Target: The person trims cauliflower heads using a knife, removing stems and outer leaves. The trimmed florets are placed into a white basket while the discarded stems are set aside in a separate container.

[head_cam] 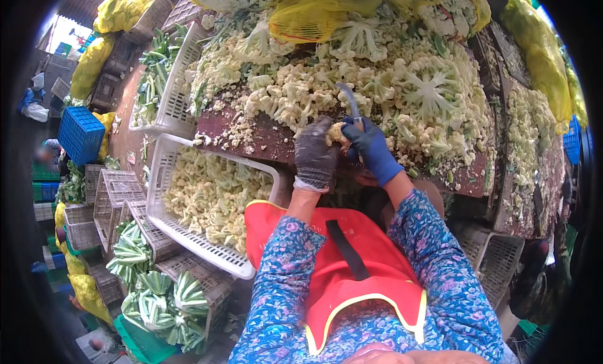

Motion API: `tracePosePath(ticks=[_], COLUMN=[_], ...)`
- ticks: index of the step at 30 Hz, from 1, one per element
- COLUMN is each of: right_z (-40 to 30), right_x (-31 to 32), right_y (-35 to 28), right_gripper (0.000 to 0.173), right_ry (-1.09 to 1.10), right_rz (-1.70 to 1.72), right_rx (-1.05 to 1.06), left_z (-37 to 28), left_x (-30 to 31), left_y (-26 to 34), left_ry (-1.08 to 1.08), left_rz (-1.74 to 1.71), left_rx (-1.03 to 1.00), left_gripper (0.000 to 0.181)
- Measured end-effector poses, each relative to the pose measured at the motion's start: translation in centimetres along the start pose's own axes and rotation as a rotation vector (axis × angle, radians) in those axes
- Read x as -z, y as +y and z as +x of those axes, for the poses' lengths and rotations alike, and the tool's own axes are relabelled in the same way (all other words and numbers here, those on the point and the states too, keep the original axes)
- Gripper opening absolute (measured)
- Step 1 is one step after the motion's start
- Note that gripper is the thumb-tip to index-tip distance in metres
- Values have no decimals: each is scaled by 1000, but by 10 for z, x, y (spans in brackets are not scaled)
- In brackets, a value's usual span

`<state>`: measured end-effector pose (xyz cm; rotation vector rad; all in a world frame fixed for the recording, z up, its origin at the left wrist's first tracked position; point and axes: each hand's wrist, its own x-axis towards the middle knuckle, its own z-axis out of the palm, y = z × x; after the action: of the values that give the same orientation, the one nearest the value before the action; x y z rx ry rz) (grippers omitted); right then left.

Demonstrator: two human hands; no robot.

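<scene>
Both hands are gloved and close together over the near edge of a dark red table (pixel 273 145). My left hand (pixel 314 152), in a dark grey glove, is closed around a cauliflower floret (pixel 336 134). In its blue glove, my right hand (pixel 370 147) grips a knife with a curved blade (pixel 349 99), which points up and away from me. The floret sits between the two hands. Beyond them, cut cauliflower florets (pixel 301 93) lie heaped on the table, with a large opened cauliflower head (pixel 431 88) to the right. Crumbs are scattered along the table edge.
A white plastic crate (pixel 158 175) of florets stands left of my arms. Farther up is another white crate (pixel 176 88) with leaves and stalks. Yellow mesh bags (pixel 306 20) lie across the table's far side. Stacked crates (pixel 118 189) and trimmed leaf bundles (pixel 153 300) crowd the left floor.
</scene>
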<state>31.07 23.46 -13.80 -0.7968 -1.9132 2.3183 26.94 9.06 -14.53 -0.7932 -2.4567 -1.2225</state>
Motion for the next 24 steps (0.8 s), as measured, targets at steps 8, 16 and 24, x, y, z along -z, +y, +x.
tracePosePath(ticks=[8, 16, 24], right_z=[-50, -95, -117], right_x=[-17, -3, 1], right_y=[-35, -16, -15], right_gripper=[36, 51, 56], right_ry=[-170, -128, -213], right_rz=[141, -884, -1136], right_rx=[17, 830, 762], left_z=[-13, -51, -68], left_x=[49, 82, 96], left_y=[11, 17, 42], left_ry=[-236, -46, 31], left_rz=[-1234, -1412, -1399], left_rx=[759, 737, 685], left_gripper=[41, 40, 31])
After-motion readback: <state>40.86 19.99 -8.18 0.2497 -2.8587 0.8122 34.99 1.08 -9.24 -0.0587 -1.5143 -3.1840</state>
